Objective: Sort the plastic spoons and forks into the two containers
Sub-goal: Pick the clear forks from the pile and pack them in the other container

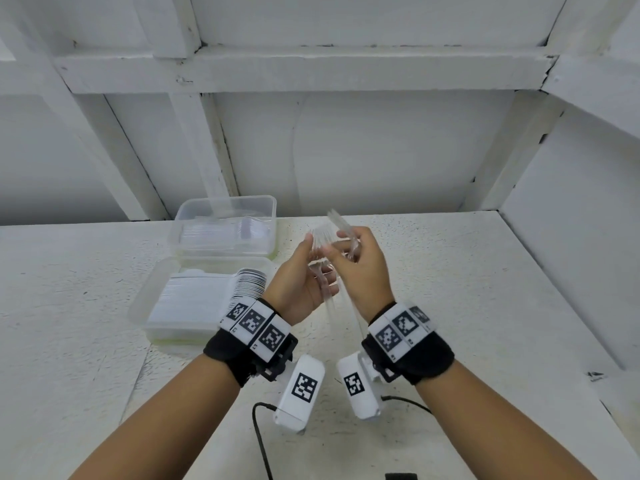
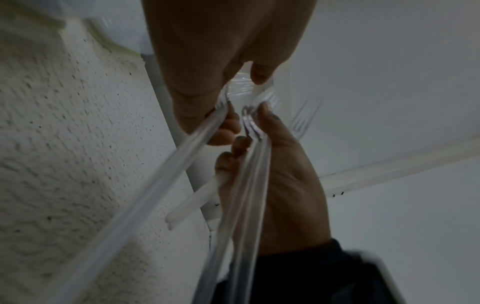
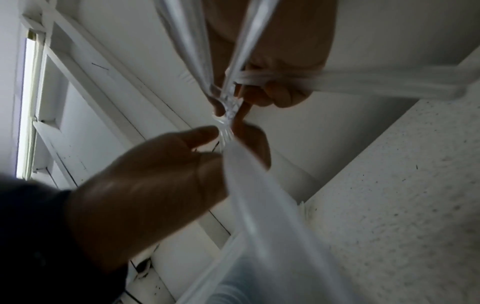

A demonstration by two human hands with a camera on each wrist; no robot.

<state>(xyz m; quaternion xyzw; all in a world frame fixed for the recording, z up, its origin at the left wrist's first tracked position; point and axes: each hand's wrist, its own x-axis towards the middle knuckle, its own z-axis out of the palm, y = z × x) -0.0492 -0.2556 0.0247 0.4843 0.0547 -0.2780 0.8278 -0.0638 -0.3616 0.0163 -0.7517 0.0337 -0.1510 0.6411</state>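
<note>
From the head view we see our left hand (image 1: 298, 289) and right hand (image 1: 360, 271) raised together above the white surface (image 1: 485, 306), each grip curled round clear plastic forks (image 1: 320, 237). Left of them sit the far container (image 1: 225, 226) and the near container (image 1: 180, 299), the near one holding stacked spoons (image 1: 249, 282).

At the left wrist, our fingers (image 2: 228, 127) close on fork handles (image 2: 161, 174).

At the right wrist, our thumb (image 3: 197, 133) meets the tines (image 3: 226, 133).
</note>
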